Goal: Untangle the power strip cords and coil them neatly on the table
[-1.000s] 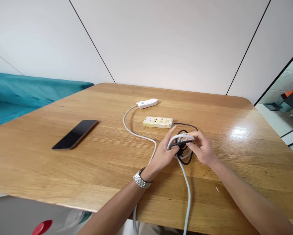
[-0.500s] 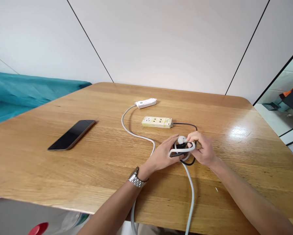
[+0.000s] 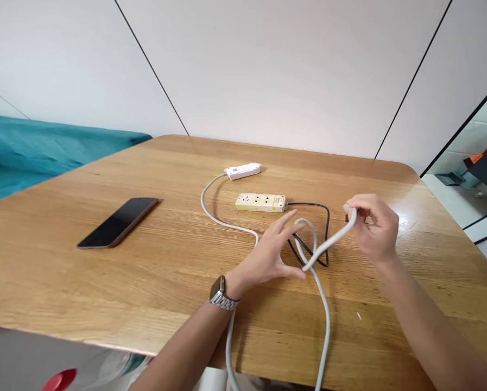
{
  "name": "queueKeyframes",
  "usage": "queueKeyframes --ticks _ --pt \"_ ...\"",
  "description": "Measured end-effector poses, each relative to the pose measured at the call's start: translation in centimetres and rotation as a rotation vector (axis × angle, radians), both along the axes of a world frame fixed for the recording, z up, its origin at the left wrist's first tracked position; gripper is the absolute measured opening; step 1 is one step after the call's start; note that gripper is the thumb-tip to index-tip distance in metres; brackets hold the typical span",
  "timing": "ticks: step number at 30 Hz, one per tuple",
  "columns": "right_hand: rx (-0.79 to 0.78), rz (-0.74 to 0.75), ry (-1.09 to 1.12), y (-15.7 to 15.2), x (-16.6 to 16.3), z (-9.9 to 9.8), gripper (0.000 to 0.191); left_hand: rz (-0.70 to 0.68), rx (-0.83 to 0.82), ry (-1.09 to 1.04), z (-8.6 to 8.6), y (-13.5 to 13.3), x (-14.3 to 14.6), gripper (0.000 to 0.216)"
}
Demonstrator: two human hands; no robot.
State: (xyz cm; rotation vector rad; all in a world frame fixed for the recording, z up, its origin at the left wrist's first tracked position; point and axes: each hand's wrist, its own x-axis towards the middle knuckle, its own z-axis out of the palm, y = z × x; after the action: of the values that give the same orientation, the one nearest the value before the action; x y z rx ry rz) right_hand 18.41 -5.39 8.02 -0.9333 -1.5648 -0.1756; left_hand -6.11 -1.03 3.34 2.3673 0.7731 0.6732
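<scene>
White cable point(image 3: 333, 241) drawn rightward, in right hand point(image 3: 375, 228) (fingertip grip).

Above the table point(image 3: 178, 179), the right hand point(image 3: 377, 227) pinches a white cable point(image 3: 333, 239), the left hand point(image 3: 266, 253) spread beside it.

Bare tabletop point(image 3: 178, 271) leaves room between the phone point(image 3: 119, 222) and left hand point(image 3: 263, 252); the looped white cable point(image 3: 335, 240) and black cord point(image 3: 328, 224) obstruct the gap to the right hand point(image 3: 375, 225).
</scene>
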Motion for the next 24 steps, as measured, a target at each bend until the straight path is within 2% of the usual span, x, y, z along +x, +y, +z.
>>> queueKeyframes --ticks 2,3,5,7,9,12,16,19,21,22,24 --pt "0.079 0.066 -0.094 -0.3 -0.9 0.2 0.019 -0.141 -0.023 0.017 0.1 -0.2 0.3 0.111" --pt "0.107 0.113 -0.129 -0.6 -1.4 0.2 0.019 -0.199 -0.036 0.031 0.0 -0.3 0.4 0.107" --pt "0.115 0.227 -0.159 -1.1 -2.4 0.1 0.019 -0.243 -0.036 0.049 -0.3 -0.1 0.8 0.085" --pt "0.072 0.357 -0.161 -1.7 -3.4 0.0 0.018 -0.178 -0.019 0.019 -0.7 0.4 1.1 0.058" --pt "0.018 0.469 -0.186 -2.2 -4.3 -0.3 0.016 -0.056 -0.043 -0.050 -1.0 0.9 1.1 0.037" --pt "-0.065 0.550 -0.295 -2.5 -5.6 -1.3 0.017 0.089 -0.243 -0.184 -0.7 1.2 0.2 0.023" --pt "-0.115 0.553 -0.344 -2.2 -6.8 -2.7 0.018 0.083 -0.644 -0.353 0.8 0.9 -2.0 0.035" --pt "-0.095 0.510 -0.407 -2.0 -7.3 -3.1 0.019 -0.053 -0.855 -0.504 1.4 0.7 -3.0 0.076" --pt "-0.069 0.493 -0.480 -2.0 -7.7 -3.4 0.020 -0.136 -0.925 -0.615 1.4 0.6 -2.8 0.096" --pt "-0.060 0.490 -0.521 -2.0 -7.9 -3.6 0.020 -0.140 -0.932 -0.658 1.4 0.5 -2.4 0.099" --pt "-0.047 0.475 -0.605 -2.0 -8.4 -3.9 0.021 -0.050 -0.909 -0.728 1.3 0.1 -1.3 0.089"
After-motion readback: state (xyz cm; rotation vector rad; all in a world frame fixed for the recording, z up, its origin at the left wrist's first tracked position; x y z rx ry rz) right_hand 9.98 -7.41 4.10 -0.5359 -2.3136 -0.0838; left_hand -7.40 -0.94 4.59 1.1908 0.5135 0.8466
